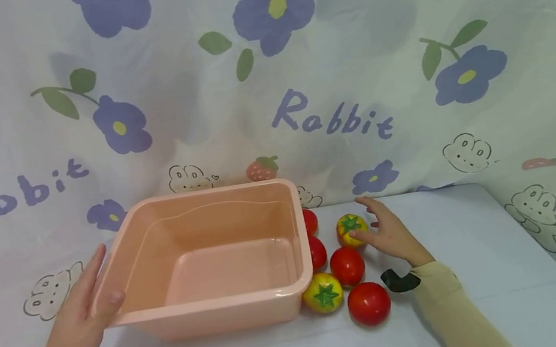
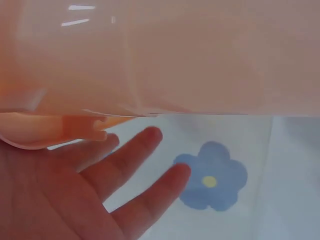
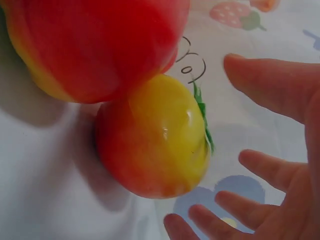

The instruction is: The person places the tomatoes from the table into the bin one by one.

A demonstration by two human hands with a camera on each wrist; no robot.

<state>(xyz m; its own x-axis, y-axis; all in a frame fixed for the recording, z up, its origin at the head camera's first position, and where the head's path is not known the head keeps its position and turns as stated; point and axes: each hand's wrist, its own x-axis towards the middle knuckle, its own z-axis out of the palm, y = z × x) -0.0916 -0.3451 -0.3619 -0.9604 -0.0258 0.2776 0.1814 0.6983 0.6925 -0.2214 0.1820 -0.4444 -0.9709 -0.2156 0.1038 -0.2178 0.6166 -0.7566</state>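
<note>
Your left hand (image 1: pixel 75 332) grips the peach tub (image 1: pixel 218 314), but your right hand (image 1: pixel 388 235), fingers (image 3: pixel 250 207) spread and empty beside the farther yellow-topped tomato (image 1: pixel 346 227), could roll it by closing off-centre.

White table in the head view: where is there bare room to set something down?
Free: the table to the right of the right sleeve, and the near strip in front of the pink basin. Crowded: between basin and right hand, where tomatoes cluster.
</note>
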